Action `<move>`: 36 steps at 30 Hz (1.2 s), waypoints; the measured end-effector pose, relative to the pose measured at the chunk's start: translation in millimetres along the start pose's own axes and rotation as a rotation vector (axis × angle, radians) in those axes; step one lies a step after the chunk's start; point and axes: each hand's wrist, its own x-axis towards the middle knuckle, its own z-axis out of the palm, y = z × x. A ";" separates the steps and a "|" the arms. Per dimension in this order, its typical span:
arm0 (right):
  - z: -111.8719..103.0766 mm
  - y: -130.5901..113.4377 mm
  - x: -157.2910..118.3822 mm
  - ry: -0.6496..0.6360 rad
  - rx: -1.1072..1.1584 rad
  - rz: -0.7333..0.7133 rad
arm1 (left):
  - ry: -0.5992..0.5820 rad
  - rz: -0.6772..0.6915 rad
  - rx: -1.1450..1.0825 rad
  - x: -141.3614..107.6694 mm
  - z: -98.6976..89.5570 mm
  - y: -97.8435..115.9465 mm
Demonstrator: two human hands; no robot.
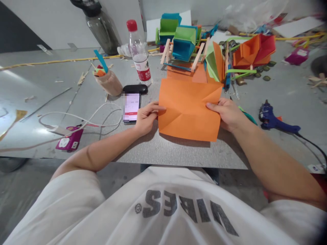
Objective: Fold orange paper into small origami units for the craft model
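A sheet of orange paper [189, 110] with crease lines is held up just over the grey table [143, 149]. My left hand [147, 117] pinches its left edge, the index finger lying on the front. On the opposite edge my right hand [227, 112] grips the sheet, its thumb on top and the other fingers out of sight behind. Close to my left hand lies a phone [132, 107] with a lit screen. Behind the sheet stand folded paper and stick models in green and blue [184, 41], and orange and red [251, 52].
A blue glue gun [274, 119] lies at the right with its cord. Left of the paper stand a red-capped bottle [141, 64], a cup of paper strips [109, 81] and a dark water bottle [100, 30]. White cables [84, 119] cross the table near a purple box [70, 139].
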 end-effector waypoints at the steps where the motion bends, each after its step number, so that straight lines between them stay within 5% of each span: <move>1: -1.6 -0.2 0.6 -0.018 0.004 0.018 | -0.062 0.028 0.000 0.7 -2.2 -2.8; 5: -9.0 0.6 2.0 -0.099 0.003 0.082 | -0.259 0.130 0.020 -0.7 -9.8 -11.7; 10: -11.5 5.0 1.8 -0.201 -0.062 0.116 | -0.308 0.183 0.189 -4.6 -16.9 -10.4; 14: -7.8 9.7 1.8 -0.118 -0.100 0.041 | -0.225 0.222 0.288 -4.3 -17.5 -3.8; 18: -5.2 7.2 0.5 0.090 -0.100 -0.145 | -0.045 0.022 0.223 -3.8 -11.6 5.2; 22: -6.3 -2.3 -4.5 -0.007 -0.061 -0.202 | 0.084 -0.176 0.081 -3.0 -3.8 11.9; 26: -7.4 -3.9 -8.4 -0.126 -0.250 -0.347 | 0.104 -0.312 -0.049 -3.2 3.7 14.5; 36: -15.8 1.4 -9.0 -0.070 -0.349 -0.397 | 0.045 -0.173 0.016 -16.0 6.9 3.5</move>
